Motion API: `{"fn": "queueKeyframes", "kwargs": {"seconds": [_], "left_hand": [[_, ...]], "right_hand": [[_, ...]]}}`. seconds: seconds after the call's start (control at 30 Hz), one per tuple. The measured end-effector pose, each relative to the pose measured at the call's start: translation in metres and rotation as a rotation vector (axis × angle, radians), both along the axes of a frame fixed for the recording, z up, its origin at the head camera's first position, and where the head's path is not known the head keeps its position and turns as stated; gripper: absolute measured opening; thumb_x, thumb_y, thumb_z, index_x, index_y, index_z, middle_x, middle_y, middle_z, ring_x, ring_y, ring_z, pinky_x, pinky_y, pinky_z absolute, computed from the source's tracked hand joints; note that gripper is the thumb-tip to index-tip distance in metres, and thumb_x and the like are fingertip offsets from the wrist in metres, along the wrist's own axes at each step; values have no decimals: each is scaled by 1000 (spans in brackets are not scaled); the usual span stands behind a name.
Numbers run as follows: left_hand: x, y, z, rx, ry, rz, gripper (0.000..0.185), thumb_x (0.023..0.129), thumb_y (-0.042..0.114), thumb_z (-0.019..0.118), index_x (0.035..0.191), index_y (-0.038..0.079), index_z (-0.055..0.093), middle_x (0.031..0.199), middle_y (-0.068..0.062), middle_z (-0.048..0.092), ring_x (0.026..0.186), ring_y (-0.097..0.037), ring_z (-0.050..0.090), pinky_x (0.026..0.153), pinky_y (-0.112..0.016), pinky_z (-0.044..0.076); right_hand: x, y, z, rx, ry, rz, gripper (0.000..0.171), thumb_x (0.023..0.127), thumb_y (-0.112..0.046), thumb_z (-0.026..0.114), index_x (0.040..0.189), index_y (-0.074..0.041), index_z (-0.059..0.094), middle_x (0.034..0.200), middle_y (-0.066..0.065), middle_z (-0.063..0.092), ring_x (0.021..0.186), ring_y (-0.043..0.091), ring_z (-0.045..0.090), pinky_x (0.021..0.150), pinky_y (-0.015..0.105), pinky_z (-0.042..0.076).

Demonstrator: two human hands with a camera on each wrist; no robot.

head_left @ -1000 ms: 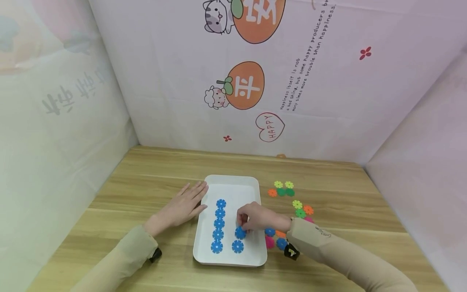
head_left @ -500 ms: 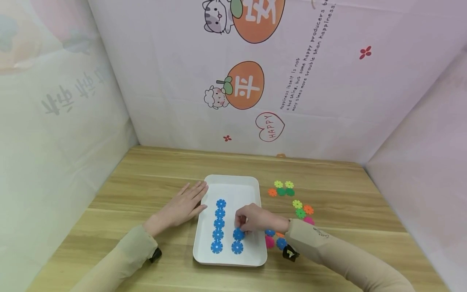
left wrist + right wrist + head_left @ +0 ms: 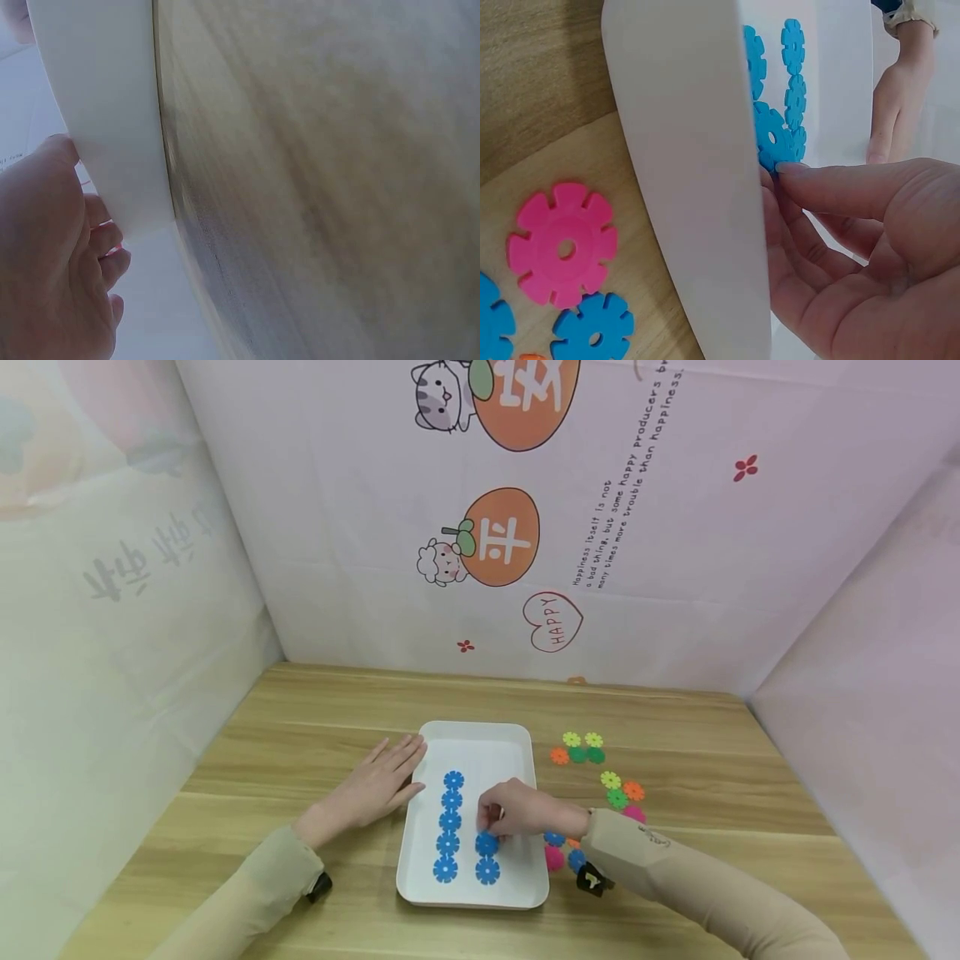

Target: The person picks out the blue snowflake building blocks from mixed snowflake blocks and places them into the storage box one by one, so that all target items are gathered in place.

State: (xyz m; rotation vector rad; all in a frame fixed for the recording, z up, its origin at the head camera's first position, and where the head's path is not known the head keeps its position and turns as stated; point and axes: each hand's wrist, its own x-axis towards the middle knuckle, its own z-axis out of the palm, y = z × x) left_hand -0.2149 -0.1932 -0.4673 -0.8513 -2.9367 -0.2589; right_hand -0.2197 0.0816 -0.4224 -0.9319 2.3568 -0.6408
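Note:
A white tray (image 3: 472, 893) lies on the wooden table. Inside it, a column of several blue notched plastic discs (image 3: 450, 821) runs along the left half. To the right of that column, one blue disc (image 3: 487, 871) lies near the tray's front. Just above it, my right hand (image 3: 517, 807) pinches another blue notched disc (image 3: 772, 136) between thumb and fingers, its edge right at the lower disc. My left hand (image 3: 378, 782) rests with straight fingers on the tray's left rim; in the left wrist view its thumb and fingertips touch the tray wall (image 3: 105, 112).
Right of the tray, loose notched discs in yellow (image 3: 611, 780), orange (image 3: 633, 791), green (image 3: 577, 755), pink (image 3: 564, 244) and blue (image 3: 592, 330) lie on the table (image 3: 337, 693). Printed cloth walls (image 3: 375, 568) enclose the back and both sides.
My right hand has shifted slightly left and toward me with the blue disc, bringing it in line above the lower disc. My left hand stays on the tray rim.

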Motion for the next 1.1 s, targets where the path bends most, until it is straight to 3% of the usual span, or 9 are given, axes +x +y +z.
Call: {"fn": "queueKeyframes", "kwargs": {"seconds": [0.4,0.6,0.9,1.1], "left_hand": [[-1,0,-1,-6,-12,6,66,105,44,42,157,6,26,165,-12,24,154,-30,24,126,-54,18],[0,1,-1,5,-16,1,66,105,44,42,156,4,27,165,-13,24,153,-31,24,126,-55,18],[1,1,1,10,-7,-1,66,105,42,43,156,3,28,164,-15,26,153,-33,26,125,-57,19],[0,0,1,8,-1,-6,66,105,41,43,155,2,29,163,-16,26,152,-34,26,125,-57,19]], "right_hand": [[2,2,0,-10,-5,3,5,88,2,69,86,-1,72,80,7,70,66,5,55,61,14,50],[0,7,2,-5,38,-11,4,86,1,72,86,-3,72,80,4,70,69,6,55,61,15,48],[-11,34,24,-33,50,-129,3,89,-4,69,92,-4,70,87,0,68,79,11,60,68,23,54],[-19,67,31,-102,145,-172,3,88,-7,69,91,-5,70,87,2,70,79,11,63,70,22,57]]}}
